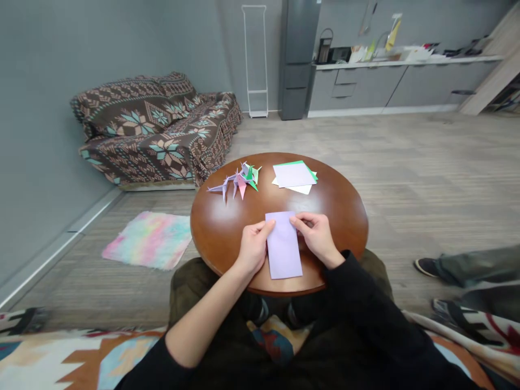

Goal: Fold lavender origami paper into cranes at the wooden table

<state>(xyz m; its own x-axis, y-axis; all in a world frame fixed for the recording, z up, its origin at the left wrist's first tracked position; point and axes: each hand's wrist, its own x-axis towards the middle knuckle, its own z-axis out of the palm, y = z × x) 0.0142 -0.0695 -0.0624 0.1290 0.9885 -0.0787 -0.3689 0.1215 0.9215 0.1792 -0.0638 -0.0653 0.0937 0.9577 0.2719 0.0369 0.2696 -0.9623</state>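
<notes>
The left hand (pixel 255 244) is partly closed, its thumb laid over the left edge of a lilac, oblong piece of paper (pixel 283 249), the fingers mostly hidden beside or beneath it. The right hand (pixel 319 235) pinches the paper's upper right corner between thumb and forefinger, its other fingers loosely curled. The lilac piece, seemingly doubled over, lies between the hands above the near side of a round, glossy brown wooden counter (pixel 341 216); whether it rests flat there or is slightly raised, I cannot tell.

The risk, as I judge it, is in alignment: if the right hand's pinch shifts while the left thumb bears down unevenly, the layers could slide apart and take a skewed crease. The polished surface may offer little grip, and the lower end — near the rim, with neither hand on it — could swing or bend.

Farther out, a huddle of pointed folded-paper birds (pixel 240 183) in lilac, pink and green stands to the left, and overlapping lilac, green and white paper sheets (pixel 294 174) lie to the right. A careless sleeve could scatter either.
</notes>
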